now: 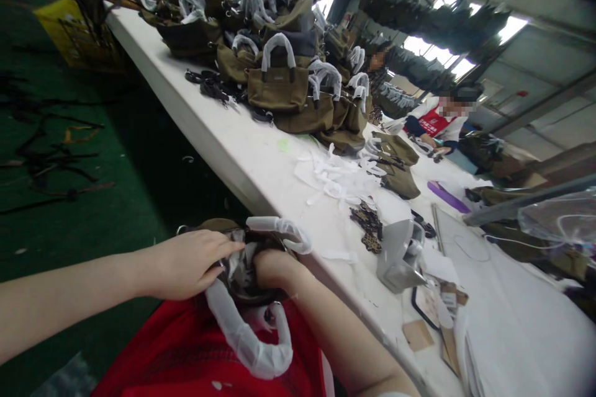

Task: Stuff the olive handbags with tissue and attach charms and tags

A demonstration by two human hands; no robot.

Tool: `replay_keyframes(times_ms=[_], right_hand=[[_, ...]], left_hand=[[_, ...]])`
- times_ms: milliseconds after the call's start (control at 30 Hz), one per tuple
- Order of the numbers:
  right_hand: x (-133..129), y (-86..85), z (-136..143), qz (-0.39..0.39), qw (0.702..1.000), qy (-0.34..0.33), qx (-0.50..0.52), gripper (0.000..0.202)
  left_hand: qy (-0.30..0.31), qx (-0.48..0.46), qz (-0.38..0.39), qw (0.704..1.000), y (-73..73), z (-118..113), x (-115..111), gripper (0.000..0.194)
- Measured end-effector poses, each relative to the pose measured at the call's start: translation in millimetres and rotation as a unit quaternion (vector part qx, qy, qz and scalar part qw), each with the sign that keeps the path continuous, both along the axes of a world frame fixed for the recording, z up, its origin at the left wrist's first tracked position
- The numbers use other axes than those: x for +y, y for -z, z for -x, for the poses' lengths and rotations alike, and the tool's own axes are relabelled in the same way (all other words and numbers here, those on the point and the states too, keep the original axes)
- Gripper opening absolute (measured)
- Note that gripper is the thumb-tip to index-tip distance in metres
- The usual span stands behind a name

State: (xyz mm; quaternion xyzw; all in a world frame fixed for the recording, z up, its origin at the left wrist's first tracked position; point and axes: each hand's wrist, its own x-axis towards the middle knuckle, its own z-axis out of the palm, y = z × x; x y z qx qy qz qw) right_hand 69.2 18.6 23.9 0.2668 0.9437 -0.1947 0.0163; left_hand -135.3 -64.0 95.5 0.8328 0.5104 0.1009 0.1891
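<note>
An olive handbag point(221, 224) rests against my red apron at the table's edge, its mouth open and a pale lining showing inside. White wrapping covers its two handles; one handle point(249, 347) hangs toward me, while the other point(284, 229) lies on the table side. My left hand point(193, 263) is closed on the bag's near-left rim, fingers bent over the edge. Reaching down into the opening is my right hand point(272, 270); its fingers are hidden inside the bag, so I cannot see whether they hold anything.
Many olive handbags point(278, 88) are piled on the white table point(223, 155). White strips point(335, 173), leopard-print pieces point(367, 223) and a grey tape dispenser point(400, 254) lie to the right. A person in a red apron point(435, 118) works farther back. A yellow crate point(69, 31) stands left.
</note>
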Motion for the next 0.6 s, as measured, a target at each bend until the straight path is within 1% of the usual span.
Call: replay_keyframes(times_ms=[67,100,133,167,200,233,267,333,367,400,433,467,500,533,600], right_hand=[[5,-16.3,-8,0.005,1.0,-0.019,-0.022,0.012],[6,-26.6,-12,0.002,0.999,-0.022,-0.025,0.006],[7,-37.2,-14,-0.003,1.0,-0.018,-0.013,0.008],[6,-47.4,-15,-0.005,1.0,-0.009,0.014,0.017],[5,-56.3,-15,-0.003,0.999,0.003,0.053,0.027],[4,-63.1,-14,0.002,0.995,0.017,0.098,0.037],[2,-67.5,-12,0.012,0.989,0.027,0.143,0.048],[-2,-68.2,-8,0.037,0.978,0.028,0.204,0.062],[-3,-65.1,-7,0.045,0.975,0.023,0.214,0.065],[-4,-60.3,-5,0.05,0.975,0.018,0.218,0.065],[-4,-54.4,-5,0.053,0.974,0.013,0.219,0.063],[-4,-47.9,-4,0.053,0.975,0.007,0.217,0.061],[-3,-41.1,-4,0.052,0.975,0.003,0.215,0.059],[-2,-34.4,-4,0.051,0.976,-0.002,0.21,0.057],[0,-21.8,-3,0.059,0.979,-0.01,0.196,0.053]], left_hand=[[0.02,-0.015,-0.009,1.0,-12.9,6,-8,0.056],[0.033,-0.021,-0.024,0.999,-19.5,7,-12,0.056],[0.049,-0.023,-0.046,0.997,-25.2,8,-15,0.055],[0.059,-0.022,-0.074,0.995,-29.4,9,-19,0.055],[0.057,-0.022,-0.109,0.992,-31.1,10,-22,0.057],[0.038,-0.027,-0.152,0.987,-30.0,11,-24,0.06],[0.0,-0.036,-0.199,0.979,-25.7,13,-26,0.063],[-0.111,-0.075,-0.268,0.954,-7.7,20,-28,0.068],[-0.165,-0.101,-0.278,0.941,4.7,23,-27,0.07],[-0.207,-0.127,-0.27,0.932,18.3,27,-25,0.071],[-0.23,-0.151,-0.246,0.93,31.9,29,-23,0.072],[-0.232,-0.166,-0.21,0.935,44.4,30,-19,0.072],[-0.22,-0.175,-0.171,0.944,54.9,29,-15,0.074],[-0.206,-0.184,-0.14,0.951,62.9,26,-10,0.074],[-0.21,-0.21,-0.114,0.948,70.3,14,0,0.063]])
